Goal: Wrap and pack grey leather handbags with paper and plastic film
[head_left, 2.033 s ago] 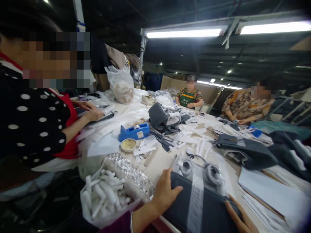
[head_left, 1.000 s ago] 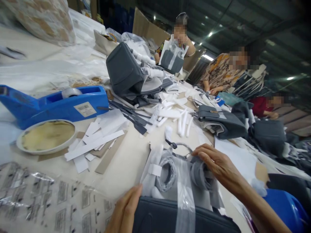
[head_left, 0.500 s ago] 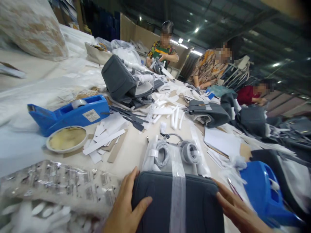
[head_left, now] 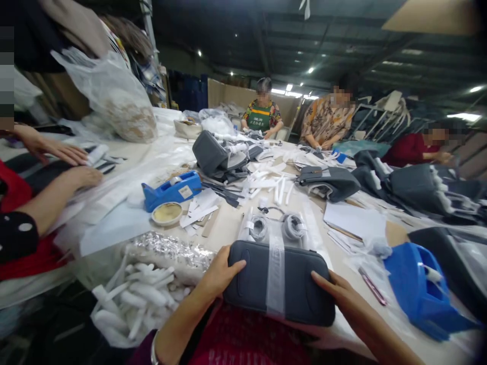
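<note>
A dark grey bag with rounded corners is between my hands at the table's near edge. A strip of clear tape runs down its middle. My left hand grips the bag's left end, thumb on the front face. At the other end, my right hand holds the right side, its thumb also on the face. Behind the bag's upper edge lie two wrapped grey coils, bound in clear wrapping with white padding beside them.
Blue tape dispensers stand at left and right. White foam pieces fill a plastic bag near my left arm. A pink pen-like tool lies at right. Co-workers sit across; another's hands work at left.
My view has pulled back and swung left, bringing in a co-worker at the left. The bag's lower edge now shows, its face turned more toward me. Both hands still hold it.
</note>
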Tool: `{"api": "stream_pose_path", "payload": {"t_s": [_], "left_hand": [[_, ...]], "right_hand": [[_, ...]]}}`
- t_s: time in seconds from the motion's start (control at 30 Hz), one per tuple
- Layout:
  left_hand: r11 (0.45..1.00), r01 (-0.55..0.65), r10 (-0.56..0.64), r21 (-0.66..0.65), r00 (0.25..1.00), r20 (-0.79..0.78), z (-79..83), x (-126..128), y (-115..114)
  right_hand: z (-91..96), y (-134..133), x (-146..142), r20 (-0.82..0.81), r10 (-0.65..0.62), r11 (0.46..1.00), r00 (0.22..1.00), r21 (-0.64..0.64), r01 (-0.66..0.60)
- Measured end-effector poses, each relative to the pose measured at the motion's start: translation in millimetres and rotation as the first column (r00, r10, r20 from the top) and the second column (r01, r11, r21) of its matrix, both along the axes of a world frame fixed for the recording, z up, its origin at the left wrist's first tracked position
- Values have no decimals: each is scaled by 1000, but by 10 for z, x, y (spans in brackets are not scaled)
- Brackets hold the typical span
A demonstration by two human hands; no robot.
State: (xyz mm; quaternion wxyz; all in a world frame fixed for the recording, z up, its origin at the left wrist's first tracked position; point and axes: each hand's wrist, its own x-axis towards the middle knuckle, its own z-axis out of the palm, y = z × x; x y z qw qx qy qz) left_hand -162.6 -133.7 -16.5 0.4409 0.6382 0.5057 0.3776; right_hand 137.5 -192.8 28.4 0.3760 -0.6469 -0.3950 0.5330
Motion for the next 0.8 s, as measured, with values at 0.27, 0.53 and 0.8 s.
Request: {"api": "stream_pose_path", "payload": {"t_s": [0.27, 0.53, 0.8], "left_hand": [[999, 43, -35, 30, 974, -224, 311, -210, 115], [559, 740, -417, 374, 640, -645, 1081, 1219, 588], [201, 977, -554, 72, 174, -814, 702, 1997, 1041]], "right_hand": [[-83, -26, -182, 155, -42, 956, 987, 293, -5], [-312, -294, -343, 238, -247, 915, 939, 375, 146], [-134, -258, 83, -554, -186, 978, 811, -29, 204]]}}
